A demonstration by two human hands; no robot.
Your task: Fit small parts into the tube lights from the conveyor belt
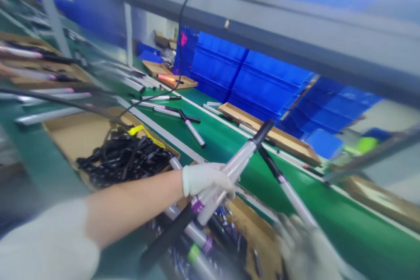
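One green conveyor belt (354, 214), smooth and flat, with pale edges. Above the belt, one grey metal beam (278, 30), long and straight. Beyond the belt, blue plastic crates (216, 61), at least two side by side, with ridged faces. Along both sides of the belt, cardboard trays (297, 151), at least five, shallow and straight-walled: three on the near side, at least two on the far. Hanging down across the belt, one thin black cable (180, 48).

On the belt's middle stretch, three loose tubes (195, 134), slim, pale and glossy, with black ends; more along its far edge and farther left, too blurred to count. Over the belt's near edge, a bundle of tubes (238, 159), at least two, clear-looking and shiny. Wrapped firmly around the bundle, one left hand (210, 181) in a white fabric glove. By the belt's near edge, farther right, one right hand (303, 245) in a pale glove, blurred; against it, one slanting tube (293, 194) with a black end. Cannot tell whether gripped or merely touched.

Heaped on the belt's near side, black parts (114, 166), hard-edged, too many to count; on them, one bright yellow strip (136, 130).
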